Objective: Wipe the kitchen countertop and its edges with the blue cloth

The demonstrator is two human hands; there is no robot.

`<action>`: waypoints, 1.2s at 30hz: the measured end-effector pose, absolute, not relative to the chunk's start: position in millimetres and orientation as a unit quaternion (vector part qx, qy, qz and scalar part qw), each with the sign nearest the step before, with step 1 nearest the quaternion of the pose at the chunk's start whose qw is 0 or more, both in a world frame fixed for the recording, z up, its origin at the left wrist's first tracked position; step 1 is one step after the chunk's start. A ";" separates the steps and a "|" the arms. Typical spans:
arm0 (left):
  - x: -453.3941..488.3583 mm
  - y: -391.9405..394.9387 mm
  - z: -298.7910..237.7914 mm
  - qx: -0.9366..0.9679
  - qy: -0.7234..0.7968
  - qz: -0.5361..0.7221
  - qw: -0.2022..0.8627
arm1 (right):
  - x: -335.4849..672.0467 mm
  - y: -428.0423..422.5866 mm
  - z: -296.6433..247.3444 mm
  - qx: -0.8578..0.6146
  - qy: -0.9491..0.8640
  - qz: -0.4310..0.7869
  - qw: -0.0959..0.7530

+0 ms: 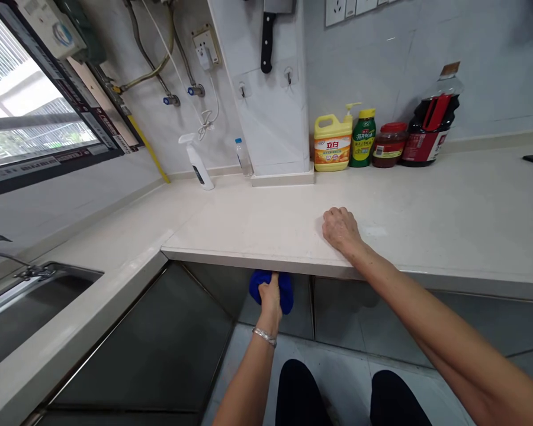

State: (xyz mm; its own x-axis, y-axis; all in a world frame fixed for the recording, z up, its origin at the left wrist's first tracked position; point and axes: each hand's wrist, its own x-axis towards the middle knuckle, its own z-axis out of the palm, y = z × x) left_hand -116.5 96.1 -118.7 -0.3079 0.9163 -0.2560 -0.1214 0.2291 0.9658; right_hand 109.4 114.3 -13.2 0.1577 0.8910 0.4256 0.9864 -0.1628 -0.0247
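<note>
Your left hand (270,294) grips a bright blue, soft-looking fabric cloth (286,293), bunched beneath the palm and fingers, just under the tabletop's front edge, against a smooth grey cabinet panel (302,307). Your right hand (340,228) is curled into a fist on the pale, glossy tabletop (249,219), above and to the right of the left; whether it encloses anything, you cannot tell from here.

The cloth should be light, limp and hard to damage; whether it is damp does not show. It is best held by its bunched middle, palm flat behind it, because loose edges would likely fold or slip on that slick panel.

Beyond your right hand, well apart from it, stand a yellow plastic pump jug (333,145) and a green plastic bottle with a yellow cap (363,139). Farther left stands a white plastic spray bottle (198,163).
</note>
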 end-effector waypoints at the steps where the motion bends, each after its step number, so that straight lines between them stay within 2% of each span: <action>1: -109.2 91.3 -119.8 0.331 0.606 0.526 0.497 | 109.6 113.9 -13.6 -0.745 -0.629 -0.159 0.155; 17: -82.8 76.0 -128.0 0.363 0.578 0.538 0.495 | 107.6 112.1 -4.2 -0.758 -0.626 -0.120 0.140; 27: -53.8 61.2 -134.4 0.381 0.570 0.526 0.503 | 106.7 113.8 -2.1 -0.754 -0.622 -0.116 0.177; 36: -49.2 57.8 -160.0 0.417 0.587 0.496 0.485 | 111.4 117.5 -2.3 -0.761 -0.616 -0.106 0.171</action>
